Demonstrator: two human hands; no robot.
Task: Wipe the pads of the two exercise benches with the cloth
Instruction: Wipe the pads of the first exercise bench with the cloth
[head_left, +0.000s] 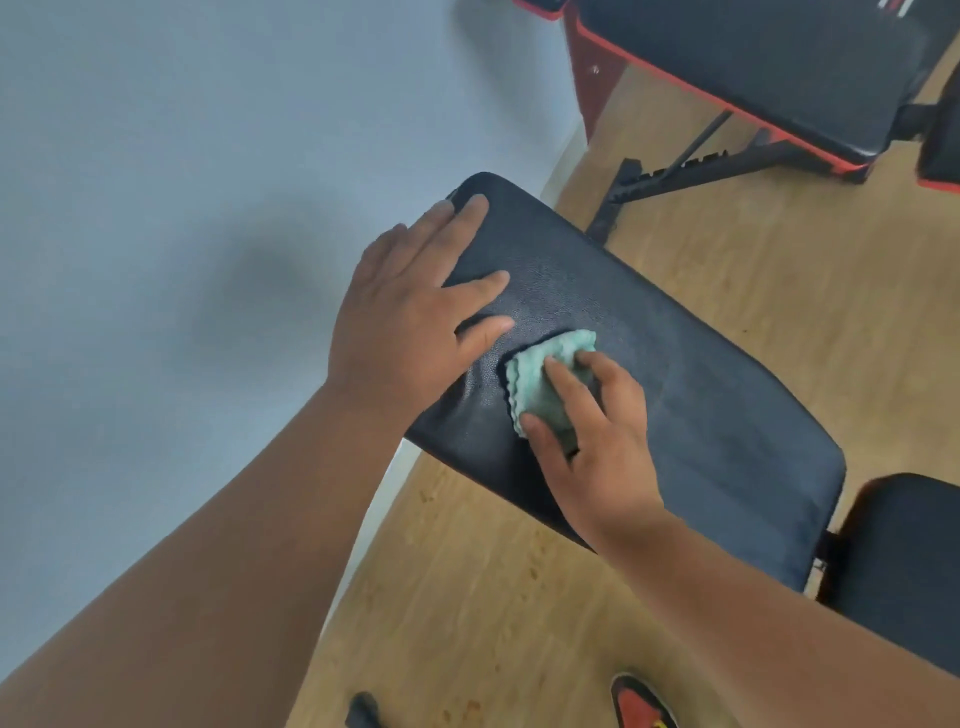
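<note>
I look down at a black padded backrest pad (675, 395) of an exercise bench, tilted up toward a pale grey wall (182, 208). My left hand (410, 317) lies flat on the pad's upper left edge, near its rounded top corner, fingers spread wide and holding nothing. My right hand (597, 431) presses a crumpled light green cloth (545, 379) against the middle of the pad, closer to the left edge than the right; my grip on it is a loose clamp, with fingertips on top of the cloth and the thumb at its lower edge. The cloth sits just beside my left thumb, not touching it (a thin strip of black pad shows between them).

At the pad's lower right corner, a second black cushion, the seat pad (904, 561), begins. Beyond the top of the frame stands a second bench (753, 67), black with red trim, its dark metal frame on the wooden floor (779, 260). Near the bottom edge of the view, a red and black shoe (641, 701) rests on the floor.
</note>
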